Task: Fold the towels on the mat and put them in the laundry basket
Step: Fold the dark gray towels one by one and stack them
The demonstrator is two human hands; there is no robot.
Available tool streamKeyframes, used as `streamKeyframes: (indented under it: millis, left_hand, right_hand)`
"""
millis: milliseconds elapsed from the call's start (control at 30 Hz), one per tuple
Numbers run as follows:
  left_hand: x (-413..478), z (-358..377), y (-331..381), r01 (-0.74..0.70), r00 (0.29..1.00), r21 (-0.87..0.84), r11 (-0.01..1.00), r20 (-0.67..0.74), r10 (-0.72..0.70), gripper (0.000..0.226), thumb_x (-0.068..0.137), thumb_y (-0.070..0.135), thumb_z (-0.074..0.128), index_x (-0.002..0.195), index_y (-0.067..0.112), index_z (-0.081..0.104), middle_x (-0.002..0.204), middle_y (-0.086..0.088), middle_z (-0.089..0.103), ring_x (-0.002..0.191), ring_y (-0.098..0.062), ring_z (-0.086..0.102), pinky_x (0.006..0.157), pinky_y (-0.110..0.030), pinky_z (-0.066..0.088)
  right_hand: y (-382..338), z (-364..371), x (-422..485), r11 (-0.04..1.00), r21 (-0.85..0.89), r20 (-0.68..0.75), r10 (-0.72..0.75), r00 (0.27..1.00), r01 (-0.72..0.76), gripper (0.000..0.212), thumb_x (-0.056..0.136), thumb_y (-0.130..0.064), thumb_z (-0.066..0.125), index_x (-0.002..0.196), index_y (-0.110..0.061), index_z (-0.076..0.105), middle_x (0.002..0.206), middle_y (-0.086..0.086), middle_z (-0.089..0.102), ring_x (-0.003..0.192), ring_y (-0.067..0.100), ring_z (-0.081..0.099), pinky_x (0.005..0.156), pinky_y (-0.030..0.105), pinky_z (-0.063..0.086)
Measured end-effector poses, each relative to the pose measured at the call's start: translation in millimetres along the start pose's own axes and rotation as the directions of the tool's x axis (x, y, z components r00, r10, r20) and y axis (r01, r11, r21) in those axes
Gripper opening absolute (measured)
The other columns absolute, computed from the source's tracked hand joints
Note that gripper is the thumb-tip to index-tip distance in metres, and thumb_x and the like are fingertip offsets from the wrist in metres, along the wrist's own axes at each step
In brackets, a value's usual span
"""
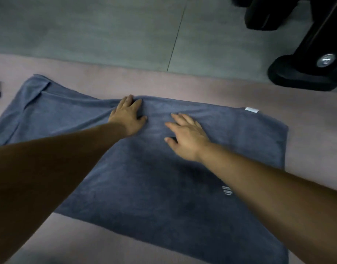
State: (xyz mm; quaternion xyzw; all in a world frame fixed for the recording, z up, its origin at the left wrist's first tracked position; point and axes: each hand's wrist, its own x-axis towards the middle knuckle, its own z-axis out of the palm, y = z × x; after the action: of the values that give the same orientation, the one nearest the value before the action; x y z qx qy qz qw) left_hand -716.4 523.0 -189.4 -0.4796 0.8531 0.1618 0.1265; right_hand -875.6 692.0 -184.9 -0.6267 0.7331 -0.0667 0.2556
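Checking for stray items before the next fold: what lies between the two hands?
Only bare blue towel, in the head view; left hand and right hand both rest on it.

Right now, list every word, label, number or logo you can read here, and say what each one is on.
No word or number here can be read.
White tag on the far edge of the towel: blank or too blurred to read.
Pale stitched mark on the towel: a few short bars, no letters to make out.
Round silver badge on the black base: a symbol, too blurred to read.
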Motion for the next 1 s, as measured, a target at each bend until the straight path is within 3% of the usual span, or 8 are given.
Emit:
streamKeyframes:
  millis: [167, 267, 400, 567, 667, 767, 900, 1000]
  left_hand:
    - [7, 12, -18, -0.124, 0.992, 0.009, 0.992, -0.024, 0.124, 0.074, 0.100, 0.049, 0.043, 0.160, 0.025, 0.007, 0.168, -0.004, 0.001, 0.154, -0.020, 0.000, 0.120, -0.046, 0.010]
    - [9, -7, -49, -0.249, 0.962, -0.041, 0.968, -0.127, 0.242, 0.061, 0.098, 0.032, 0.051, 0.154, 0.016, 0.031, 0.159, -0.006, 0.034, 0.145, -0.025, 0.029, 0.114, -0.042, 0.021]
    - [32, -44, -103, -0.330, 0.936, 0.235, 0.914, -0.043, 0.349, 0.048, 0.092, 0.038, 0.056, 0.135, 0.018, 0.051, 0.134, -0.009, 0.049, 0.122, -0.031, 0.048, 0.103, -0.044, 0.031]
    - [67, -80, -135, -0.385, 0.897, 0.066, 0.920, 0.262, 0.357, 0.044, 0.080, 0.055, 0.068, 0.104, 0.018, 0.064, 0.108, -0.003, 0.062, 0.096, -0.025, 0.059, 0.089, -0.039, 0.052]
    - [81, -83, -145, -0.489, 0.832, -0.100, 0.867, 0.245, 0.497, 0.039, 0.091, 0.052, 0.059, 0.095, 0.015, 0.070, 0.102, -0.002, 0.065, 0.096, -0.022, 0.062, 0.092, -0.037, 0.051]
    - [87, -90, -160, -0.514, 0.798, -0.251, 0.821, 0.211, 0.564, 0.038, 0.105, 0.035, 0.046, 0.115, 0.008, 0.070, 0.115, -0.004, 0.062, 0.112, -0.020, 0.057, 0.101, -0.027, 0.041]
    - [102, -94, -200, -0.474, 0.814, -0.286, 0.833, 0.219, 0.539, 0.024, 0.092, 0.041, 0.067, 0.091, 0.018, 0.073, 0.097, 0.000, 0.072, 0.096, -0.020, 0.066, 0.091, -0.034, 0.052]
    - [103, -94, -227, -0.470, 0.821, -0.264, 0.842, 0.222, 0.527, 0.026, 0.081, 0.047, 0.077, 0.091, 0.024, 0.071, 0.093, 0.011, 0.066, 0.090, -0.013, 0.063, 0.091, -0.033, 0.052]
  right_hand:
    - [-31, 14, 46, 0.997, -0.072, -0.015, 0.010, 1.000, -0.011, 0.066, 0.102, -0.048, 0.035, 0.159, -0.022, 0.014, 0.167, 0.002, 0.000, 0.153, 0.021, -0.003, 0.123, 0.040, 0.000]
    - [-52, 20, 62, 0.984, -0.100, -0.029, 0.145, 0.989, -0.147, 0.064, 0.102, -0.051, 0.032, 0.158, -0.022, 0.018, 0.167, 0.002, 0.005, 0.153, 0.023, -0.001, 0.124, 0.047, 0.000]
    - [-77, 18, 73, 0.945, -0.122, -0.061, 0.298, 0.953, -0.304, 0.059, 0.103, -0.049, 0.031, 0.153, -0.019, 0.031, 0.165, 0.003, 0.014, 0.153, 0.025, 0.006, 0.123, 0.053, 0.006]
    - [-118, 16, 98, 0.839, -0.149, -0.117, 0.511, 0.852, -0.524, 0.058, 0.101, -0.045, 0.037, 0.149, -0.013, 0.036, 0.160, 0.007, 0.026, 0.148, 0.028, 0.021, 0.120, 0.049, 0.014]
    - [-134, 16, 115, 0.879, 0.007, -0.225, 0.466, 0.856, -0.477, 0.054, 0.096, -0.037, 0.049, 0.145, -0.014, 0.044, 0.153, 0.005, 0.039, 0.139, 0.029, 0.035, 0.115, 0.043, 0.026]
    - [-142, 21, 129, 0.926, 0.135, -0.181, 0.373, 0.910, -0.353, 0.053, 0.093, -0.033, 0.056, 0.142, -0.014, 0.050, 0.154, 0.005, 0.040, 0.141, 0.029, 0.036, 0.118, 0.040, 0.028]
    - [-156, 23, 137, 0.883, 0.151, -0.135, 0.463, 0.876, -0.443, 0.052, 0.093, -0.043, 0.057, 0.140, -0.023, 0.052, 0.158, -0.001, 0.035, 0.144, 0.026, 0.031, 0.117, 0.047, 0.030]
    - [-162, 25, 144, 0.862, 0.134, -0.113, 0.504, 0.857, -0.489, 0.050, 0.091, -0.050, 0.055, 0.136, -0.027, 0.055, 0.158, -0.003, 0.035, 0.144, 0.026, 0.031, 0.116, 0.050, 0.030]
